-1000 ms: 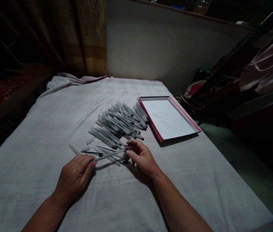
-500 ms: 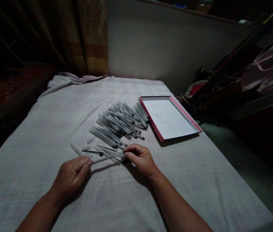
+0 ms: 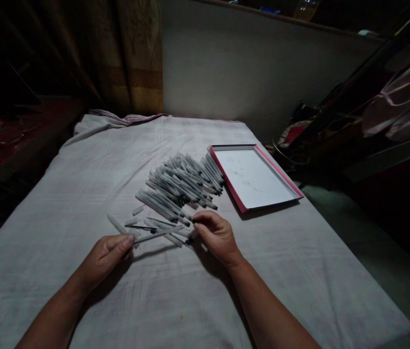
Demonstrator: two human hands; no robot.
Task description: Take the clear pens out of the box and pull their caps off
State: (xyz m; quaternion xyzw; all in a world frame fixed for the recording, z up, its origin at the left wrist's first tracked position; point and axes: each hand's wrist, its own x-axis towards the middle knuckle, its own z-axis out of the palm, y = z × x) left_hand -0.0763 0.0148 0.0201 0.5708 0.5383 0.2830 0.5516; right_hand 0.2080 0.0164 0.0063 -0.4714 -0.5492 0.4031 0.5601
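My left hand (image 3: 108, 254) is closed, pinching one end of a clear pen barrel (image 3: 159, 234) that slants up to the right with its other end free. My right hand (image 3: 216, 237) is closed a little past that free end. A small black pen part (image 3: 195, 221) shows at the right fingertips, too small to make out fully. Beneath and beyond the held barrel lie loose pen parts, among them a translucent cap (image 3: 138, 210) and a thin black refill (image 3: 140, 227). Behind them is a large heap of clear pens with black ends (image 3: 181, 179).
A shallow red-edged box lid (image 3: 259, 182) with a white inside lies right of the heap. Everything rests on a pale checked cloth (image 3: 92, 194) over a bed-like surface. A dark wooden table (image 3: 45, 131) stands at left, a wall (image 3: 227, 63) behind.
My right hand has come off the barrel's right end and moved slightly right and up, with a small black part at its fingertips. My left hand keeps the barrel, slightly further left.
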